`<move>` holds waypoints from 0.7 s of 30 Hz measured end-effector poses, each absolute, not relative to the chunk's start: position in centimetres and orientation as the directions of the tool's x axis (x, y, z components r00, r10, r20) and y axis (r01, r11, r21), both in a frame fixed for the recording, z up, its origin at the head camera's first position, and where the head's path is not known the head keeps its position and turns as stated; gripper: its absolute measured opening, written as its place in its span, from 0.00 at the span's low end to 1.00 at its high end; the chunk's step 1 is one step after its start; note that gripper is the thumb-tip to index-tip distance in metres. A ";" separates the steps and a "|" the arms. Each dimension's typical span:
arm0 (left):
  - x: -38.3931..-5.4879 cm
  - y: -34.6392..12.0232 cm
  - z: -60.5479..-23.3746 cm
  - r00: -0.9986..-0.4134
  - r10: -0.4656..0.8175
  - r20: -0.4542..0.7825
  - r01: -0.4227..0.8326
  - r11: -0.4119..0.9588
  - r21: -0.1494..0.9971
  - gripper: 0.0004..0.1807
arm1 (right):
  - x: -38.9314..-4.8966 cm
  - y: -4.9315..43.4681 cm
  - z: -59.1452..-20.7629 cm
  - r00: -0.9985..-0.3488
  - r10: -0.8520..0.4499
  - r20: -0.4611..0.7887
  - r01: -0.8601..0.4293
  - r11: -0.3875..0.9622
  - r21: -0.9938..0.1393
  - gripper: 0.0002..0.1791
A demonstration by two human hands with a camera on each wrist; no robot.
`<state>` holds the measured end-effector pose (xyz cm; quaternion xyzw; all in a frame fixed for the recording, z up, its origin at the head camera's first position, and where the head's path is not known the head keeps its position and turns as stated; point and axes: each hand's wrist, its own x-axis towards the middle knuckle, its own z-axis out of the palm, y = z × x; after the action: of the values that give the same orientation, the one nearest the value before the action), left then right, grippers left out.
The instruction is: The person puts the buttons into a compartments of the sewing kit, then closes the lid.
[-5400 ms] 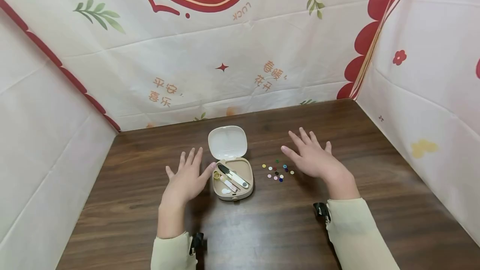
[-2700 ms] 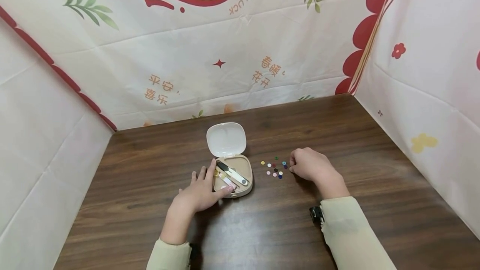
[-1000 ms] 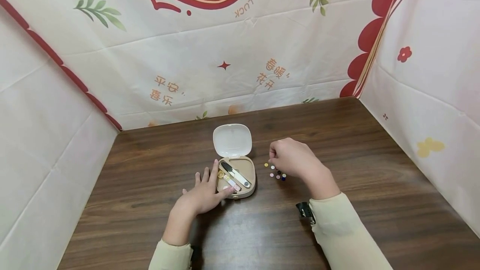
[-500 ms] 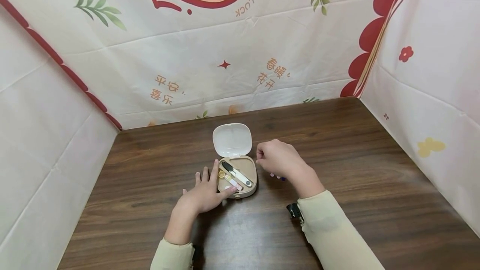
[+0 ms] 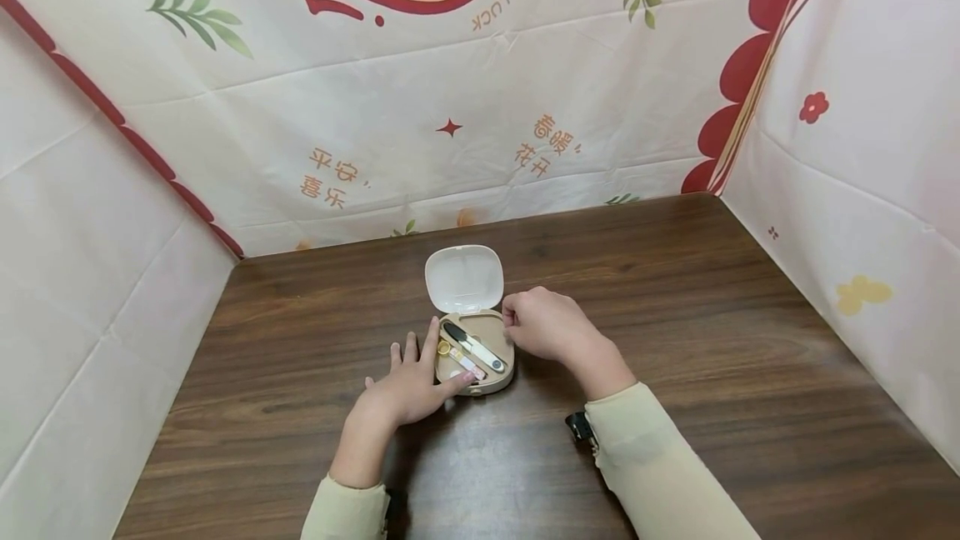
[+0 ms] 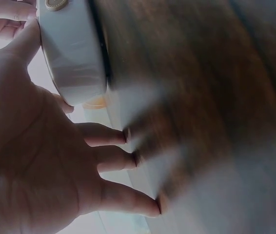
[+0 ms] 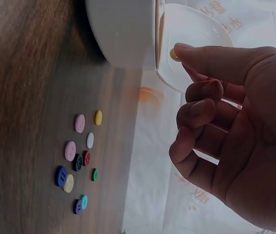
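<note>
A beige sewing box (image 5: 497, 387) lies on the table, its white lid (image 5: 465, 280) tipped back. Inside are white thread snips (image 5: 474, 347) with a black tip and a pale patterned strip (image 5: 463, 361) with a gold ring end. My left hand (image 5: 401, 394) rests against the box's left side, fingers spread, forefinger and thumb along its edge. At the box's right edge, my right hand (image 5: 551, 323) pinches a small yellowish button (image 7: 174, 54) between thumb and forefinger, the other fingers curled in. From the head view that button is hidden.
Several loose buttons, among them a pink button (image 7: 70, 150), a red button (image 7: 87, 158) and a dark blue button (image 7: 61, 176), lie on the wooden table (image 5: 300, 315) right of the box. Printed white cloth (image 5: 420, 107) encloses the table's back and sides.
My left hand has come onto the box's edge. The right hand went from spread open to pinching a button at the pile, then moved left to the box.
</note>
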<state>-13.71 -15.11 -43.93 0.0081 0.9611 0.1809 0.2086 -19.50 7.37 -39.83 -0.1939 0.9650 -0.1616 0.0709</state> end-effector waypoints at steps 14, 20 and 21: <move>-13.7 -15.2 -43.8 -0.911 0.094 -0.402 -0.056 0.936 0.346 0.59 | -19.1 6.6 -40.4 -0.896 -0.426 -0.121 -0.371 0.871 -0.324 0.11; -13.8 -15.2 -43.7 -0.911 0.094 -0.401 -0.054 0.937 0.344 0.58 | -18.9 6.6 -40.6 -0.893 -0.434 -0.122 -0.377 0.867 -0.326 0.11; -13.8 -15.2 -43.7 -0.911 0.095 -0.400 -0.054 0.937 0.344 0.58 | -18.9 6.6 -40.7 -0.892 -0.435 -0.122 -0.378 0.866 -0.326 0.11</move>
<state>-13.75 -15.18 -43.67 0.0106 0.9615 0.1768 0.2102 -18.93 6.64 -40.68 -0.2115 0.9612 -0.1484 0.0961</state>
